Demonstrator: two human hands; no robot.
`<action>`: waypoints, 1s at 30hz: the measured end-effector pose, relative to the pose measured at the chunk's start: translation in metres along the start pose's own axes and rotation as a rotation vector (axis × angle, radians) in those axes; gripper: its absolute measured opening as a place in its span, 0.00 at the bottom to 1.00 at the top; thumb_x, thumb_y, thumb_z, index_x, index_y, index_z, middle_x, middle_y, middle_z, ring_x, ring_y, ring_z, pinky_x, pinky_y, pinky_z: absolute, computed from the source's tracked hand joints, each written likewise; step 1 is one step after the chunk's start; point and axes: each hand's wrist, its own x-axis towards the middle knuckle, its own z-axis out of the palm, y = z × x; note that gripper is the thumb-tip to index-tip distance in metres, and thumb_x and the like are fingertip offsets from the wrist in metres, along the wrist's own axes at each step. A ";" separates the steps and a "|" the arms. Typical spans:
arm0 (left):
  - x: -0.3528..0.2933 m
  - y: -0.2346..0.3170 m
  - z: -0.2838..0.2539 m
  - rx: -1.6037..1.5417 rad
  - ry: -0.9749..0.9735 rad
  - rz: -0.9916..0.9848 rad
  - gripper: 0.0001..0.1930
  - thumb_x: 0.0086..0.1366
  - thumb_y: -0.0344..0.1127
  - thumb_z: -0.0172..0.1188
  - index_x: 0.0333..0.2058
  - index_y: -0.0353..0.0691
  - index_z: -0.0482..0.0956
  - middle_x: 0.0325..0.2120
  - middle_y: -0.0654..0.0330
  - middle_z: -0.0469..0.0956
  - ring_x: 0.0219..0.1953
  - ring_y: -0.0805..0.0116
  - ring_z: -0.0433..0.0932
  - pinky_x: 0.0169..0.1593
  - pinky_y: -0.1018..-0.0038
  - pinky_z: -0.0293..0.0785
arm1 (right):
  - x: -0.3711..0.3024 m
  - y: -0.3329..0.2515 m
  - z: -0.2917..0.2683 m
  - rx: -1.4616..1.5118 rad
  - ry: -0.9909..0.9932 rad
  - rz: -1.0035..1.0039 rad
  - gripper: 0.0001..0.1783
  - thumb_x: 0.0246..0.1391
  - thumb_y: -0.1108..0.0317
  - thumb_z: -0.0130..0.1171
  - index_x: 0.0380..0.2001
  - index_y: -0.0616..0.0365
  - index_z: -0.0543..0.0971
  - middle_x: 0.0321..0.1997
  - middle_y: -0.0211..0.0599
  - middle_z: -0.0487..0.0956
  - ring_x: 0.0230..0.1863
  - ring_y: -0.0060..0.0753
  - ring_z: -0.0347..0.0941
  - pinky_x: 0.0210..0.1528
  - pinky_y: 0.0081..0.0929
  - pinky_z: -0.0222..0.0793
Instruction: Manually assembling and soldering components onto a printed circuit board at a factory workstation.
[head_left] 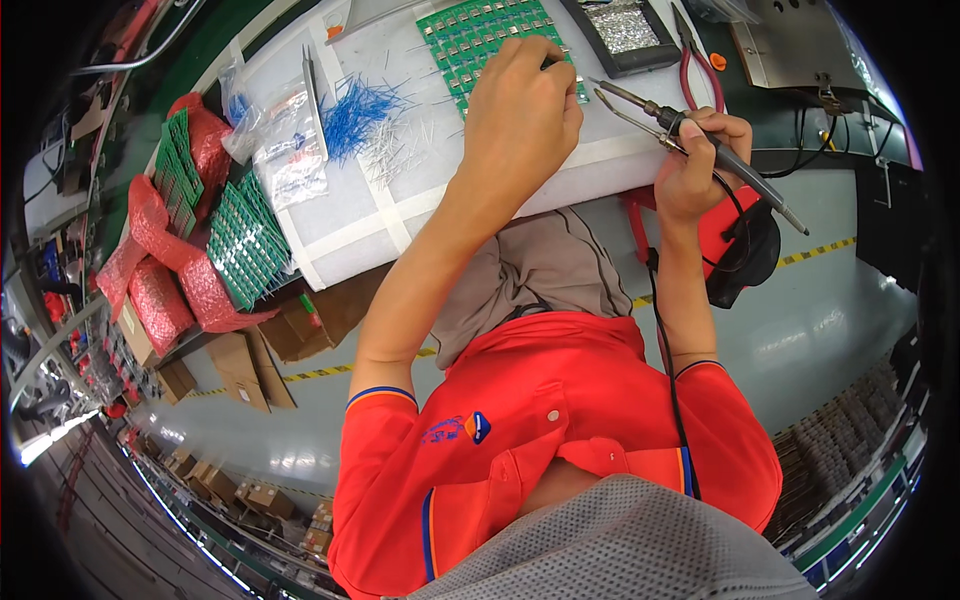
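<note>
My left hand (525,105) is over the near part of a green circuit board panel (455,45) with rows of small metal parts. Its fingers are curled together, and whatever they pinch is hidden. In my right hand (695,165) is a soldering iron (730,158) with a dark handle, its tip pointing up and left toward the panel. A second thin metal rod (635,118) runs beside the tip from the same grip. Left of the panel lie piles of blue wires (355,118) and white wires (395,150).
Tweezers (314,105) lie on a clear plastic bag (290,150). Green boards (245,240) and red bubble wrap (165,305) sit at the left. A black tray (640,65) of silvery bits and red-handled pliers (692,60) are at the far right. A black cord (665,350) hangs along my right arm.
</note>
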 end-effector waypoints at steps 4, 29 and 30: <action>-0.004 -0.010 0.002 -0.013 0.040 0.014 0.03 0.49 0.24 0.63 0.25 0.32 0.83 0.35 0.55 0.80 0.42 0.55 0.77 0.46 0.62 0.76 | 0.002 0.006 -0.002 0.051 0.060 0.014 0.07 0.50 0.80 0.54 0.32 0.63 0.68 0.27 0.37 0.71 0.25 0.23 0.64 0.27 0.19 0.63; -0.021 -0.055 -0.068 -0.066 -0.174 0.130 0.03 0.56 0.27 0.62 0.29 0.33 0.80 0.38 0.53 0.78 0.44 0.54 0.75 0.50 0.63 0.72 | 0.002 -0.013 0.012 0.055 0.108 0.177 0.05 0.54 0.75 0.55 0.32 0.57 0.69 0.25 0.30 0.67 0.18 0.16 0.56 0.20 0.15 0.53; -0.021 -0.057 -0.068 -0.076 -0.168 0.170 0.03 0.57 0.27 0.62 0.29 0.33 0.80 0.37 0.54 0.78 0.43 0.55 0.75 0.49 0.64 0.72 | 0.002 -0.012 0.012 0.047 0.119 0.171 0.05 0.54 0.76 0.55 0.32 0.57 0.69 0.25 0.31 0.67 0.18 0.15 0.55 0.20 0.16 0.53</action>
